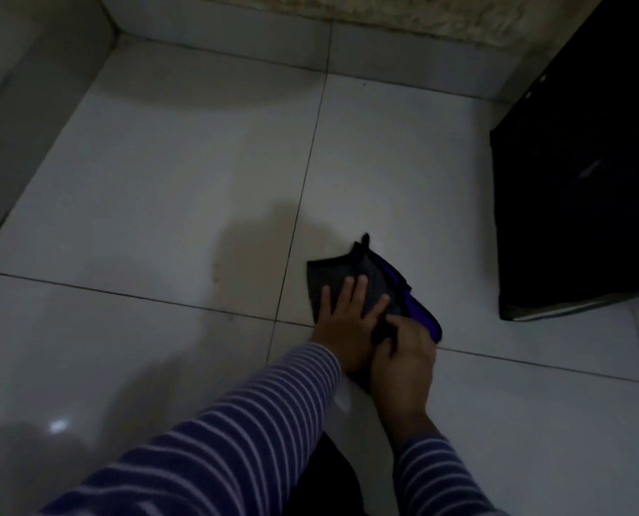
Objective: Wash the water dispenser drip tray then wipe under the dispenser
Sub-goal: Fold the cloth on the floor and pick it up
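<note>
A dark grey cloth (338, 271) with a purple edge lies on the white tiled floor (184, 173). My left hand (342, 322) presses flat on the cloth, fingers spread. My right hand (403, 357) pinches the near corner of the same cloth between thumb and fingers. Both arms wear blue and white striped sleeves. The black body of the water dispenser (578, 188) stands to the right, apart from the cloth. No drip tray is in view.
A tiled skirting and rough beige wall (347, 9) run along the back. A grey wall (20, 106) closes the left side. Dark tile joints cross the floor. The light is dim, and shadows fall on the floor left of my hands.
</note>
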`<action>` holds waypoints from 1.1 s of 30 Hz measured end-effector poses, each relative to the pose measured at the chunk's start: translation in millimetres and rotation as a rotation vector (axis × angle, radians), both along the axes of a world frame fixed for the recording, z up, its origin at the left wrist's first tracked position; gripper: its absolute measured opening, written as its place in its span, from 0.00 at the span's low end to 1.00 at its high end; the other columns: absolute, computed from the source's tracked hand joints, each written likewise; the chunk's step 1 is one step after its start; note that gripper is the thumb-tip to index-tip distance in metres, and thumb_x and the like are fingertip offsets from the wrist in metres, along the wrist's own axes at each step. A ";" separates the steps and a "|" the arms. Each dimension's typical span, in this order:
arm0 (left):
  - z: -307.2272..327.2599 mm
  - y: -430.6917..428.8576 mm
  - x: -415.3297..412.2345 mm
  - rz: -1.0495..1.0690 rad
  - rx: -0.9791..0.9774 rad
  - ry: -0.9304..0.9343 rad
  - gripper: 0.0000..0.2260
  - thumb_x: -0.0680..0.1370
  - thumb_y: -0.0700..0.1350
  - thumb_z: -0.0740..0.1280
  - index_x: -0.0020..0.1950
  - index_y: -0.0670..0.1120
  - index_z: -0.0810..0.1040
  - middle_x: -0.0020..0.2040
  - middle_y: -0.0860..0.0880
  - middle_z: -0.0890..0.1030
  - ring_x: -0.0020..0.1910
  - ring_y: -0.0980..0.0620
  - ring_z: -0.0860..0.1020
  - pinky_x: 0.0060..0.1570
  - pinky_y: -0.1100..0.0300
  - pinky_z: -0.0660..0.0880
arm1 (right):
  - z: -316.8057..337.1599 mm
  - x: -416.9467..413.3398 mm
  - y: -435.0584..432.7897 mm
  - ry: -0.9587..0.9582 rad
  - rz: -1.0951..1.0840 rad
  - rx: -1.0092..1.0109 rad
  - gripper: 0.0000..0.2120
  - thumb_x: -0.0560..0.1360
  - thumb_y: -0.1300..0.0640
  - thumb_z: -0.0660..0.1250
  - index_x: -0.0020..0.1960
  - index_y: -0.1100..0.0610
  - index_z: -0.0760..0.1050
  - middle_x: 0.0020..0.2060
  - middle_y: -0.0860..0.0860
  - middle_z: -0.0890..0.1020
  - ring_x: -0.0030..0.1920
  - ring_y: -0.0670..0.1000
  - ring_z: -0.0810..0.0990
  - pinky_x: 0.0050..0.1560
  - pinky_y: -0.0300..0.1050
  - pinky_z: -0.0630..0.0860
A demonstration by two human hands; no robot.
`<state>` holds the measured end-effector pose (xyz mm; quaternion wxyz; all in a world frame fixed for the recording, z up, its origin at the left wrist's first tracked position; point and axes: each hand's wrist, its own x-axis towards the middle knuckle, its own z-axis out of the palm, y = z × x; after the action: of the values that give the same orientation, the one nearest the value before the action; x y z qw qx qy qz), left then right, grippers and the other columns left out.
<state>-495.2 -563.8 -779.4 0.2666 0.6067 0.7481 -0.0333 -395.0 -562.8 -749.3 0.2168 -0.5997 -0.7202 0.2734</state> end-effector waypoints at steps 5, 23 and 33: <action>3.2 -42.6 -15.6 0.129 0.103 -0.216 0.35 0.78 0.55 0.60 0.79 0.51 0.43 0.79 0.48 0.41 0.77 0.46 0.38 0.74 0.45 0.35 | 0.0 -4.4 4.7 -0.307 0.382 -0.267 0.30 0.75 0.68 0.56 0.75 0.53 0.60 0.76 0.56 0.60 0.72 0.61 0.61 0.70 0.49 0.60; 11.6 -181.9 -25.9 0.361 -0.149 0.124 0.26 0.67 0.51 0.56 0.59 0.42 0.80 0.58 0.38 0.81 0.59 0.35 0.78 0.60 0.38 0.59 | 9.6 -38.5 -47.0 -0.651 1.006 -0.424 0.37 0.76 0.65 0.57 0.76 0.38 0.48 0.77 0.43 0.39 0.75 0.59 0.32 0.68 0.72 0.34; 39.7 -87.8 -22.5 0.101 -0.057 0.140 0.23 0.76 0.44 0.58 0.72 0.52 0.64 0.72 0.47 0.65 0.72 0.45 0.61 0.71 0.36 0.44 | 12.9 14.1 -14.3 -0.596 0.458 -0.506 0.31 0.77 0.64 0.53 0.77 0.45 0.52 0.79 0.50 0.45 0.77 0.59 0.44 0.75 0.61 0.50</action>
<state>-517.7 -651.5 -739.7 0.2322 0.5567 0.7932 -0.0833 -381.0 -577.2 -736.4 -0.2193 -0.5117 -0.7757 0.2973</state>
